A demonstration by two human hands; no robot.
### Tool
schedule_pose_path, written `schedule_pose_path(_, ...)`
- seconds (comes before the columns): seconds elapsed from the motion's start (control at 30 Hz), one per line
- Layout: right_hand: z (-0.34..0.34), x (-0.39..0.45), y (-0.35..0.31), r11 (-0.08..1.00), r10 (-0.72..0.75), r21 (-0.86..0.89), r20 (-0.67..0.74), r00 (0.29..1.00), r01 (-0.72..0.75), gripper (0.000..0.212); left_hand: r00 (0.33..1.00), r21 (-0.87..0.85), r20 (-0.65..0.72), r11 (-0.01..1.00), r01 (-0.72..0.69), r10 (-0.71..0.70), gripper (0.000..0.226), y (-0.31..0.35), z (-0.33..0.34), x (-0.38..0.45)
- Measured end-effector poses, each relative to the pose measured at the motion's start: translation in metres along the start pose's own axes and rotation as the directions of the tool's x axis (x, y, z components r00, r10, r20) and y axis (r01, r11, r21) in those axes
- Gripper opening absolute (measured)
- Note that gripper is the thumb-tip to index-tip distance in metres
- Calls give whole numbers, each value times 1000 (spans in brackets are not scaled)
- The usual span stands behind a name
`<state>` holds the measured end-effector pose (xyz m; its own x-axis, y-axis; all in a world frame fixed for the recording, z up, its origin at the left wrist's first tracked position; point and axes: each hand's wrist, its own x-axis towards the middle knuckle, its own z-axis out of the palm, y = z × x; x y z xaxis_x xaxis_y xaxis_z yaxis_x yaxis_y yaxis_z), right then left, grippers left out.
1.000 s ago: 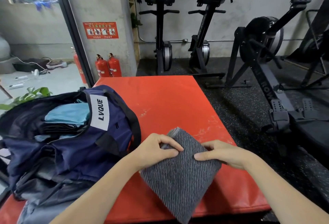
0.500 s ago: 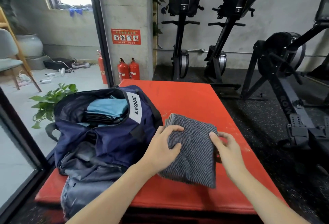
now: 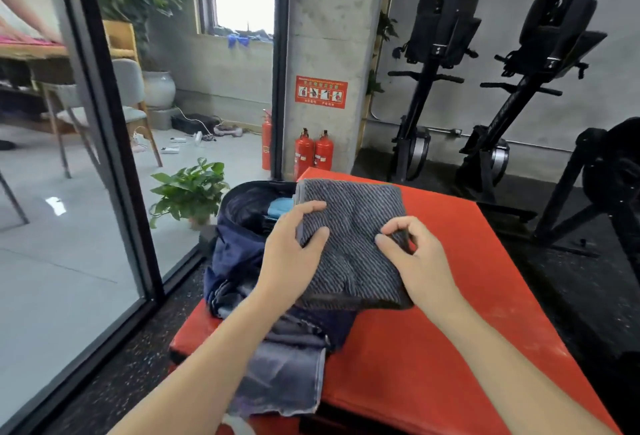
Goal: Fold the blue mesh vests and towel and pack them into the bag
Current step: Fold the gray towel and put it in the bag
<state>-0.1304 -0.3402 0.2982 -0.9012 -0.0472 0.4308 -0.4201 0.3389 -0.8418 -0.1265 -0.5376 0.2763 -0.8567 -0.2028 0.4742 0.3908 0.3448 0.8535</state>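
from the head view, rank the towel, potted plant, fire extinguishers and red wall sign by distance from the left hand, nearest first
1. Towel: gripped by the left hand.
2. Potted plant: on the floor, to the left.
3. Fire extinguishers: by the pillar's base.
4. Red wall sign: on the pillar, above them.

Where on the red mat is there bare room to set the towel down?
The red mat is bare right of the towel and right hand, out to its far and right edges. The left side is crowded: the bag and its loose fabric cover it, under the left hand.
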Motion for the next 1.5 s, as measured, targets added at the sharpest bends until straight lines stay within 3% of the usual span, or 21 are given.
schedule_pose_path(0.13,58,42,-16,968,206,112,140,968,-223,15,987,172,7,973,154,-158,29,-11,-58,37)
schedule_pose_path(0.33,120,86,-26,751,515,317,268,814,-580,18,935,324,94,899,296,-342,42,-23,-101,101)
schedule_pose_path(0.47,129,111,-16,703,617,330,157,771,-630,7,867,265,204,878,399,-455,54,-35,-91,134)
schedule_pose_path(0.57,124,136,19,763,607,259,31,794,-592,45,804,232,268,845,481,-531,50,-41,-67,152)
schedule_pose_path(0.73,117,142,21,793,606,90,-25,795,-602,27,647,302,298,712,634,-702,60,-53,-42,175)
schedule_pose_path(0.83,119,148,25,809,584,-72,-20,812,-583,37,666,390,296,723,570,-684,54,-62,-32,184)
schedule_pose_path(0.97,120,148,20,791,568,-275,-5,823,-547,57,813,646,297,732,215,-501,43,-65,-32,184)
schedule_pose_path(1.07,115,149,13,752,561,-371,-73,825,-544,76,878,602,289,785,143,-382,46,-73,-33,181)
schedule_pose_path(1.13,111,155,12,771,466,-445,-95,880,-456,78,918,559,233,817,143,-320,46,-78,-30,183)
schedule_pose_path(1.2,109,161,8,781,384,-498,-96,918,-378,77,897,613,271,781,120,-351,48,-82,-23,188)
schedule_pose_path(1.33,109,162,5,774,326,-548,-82,942,-316,73,740,806,417,591,-32,-528,48,-82,-23,194)
schedule_pose_path(1.4,107,160,4,772,298,-566,-81,951,-290,68,708,874,388,480,-80,-590,60,-87,-29,199)
schedule_pose_path(1.5,98,162,-2,763,245,-591,-112,963,-263,62,657,977,208,186,-104,-725,93,-85,-36,200)
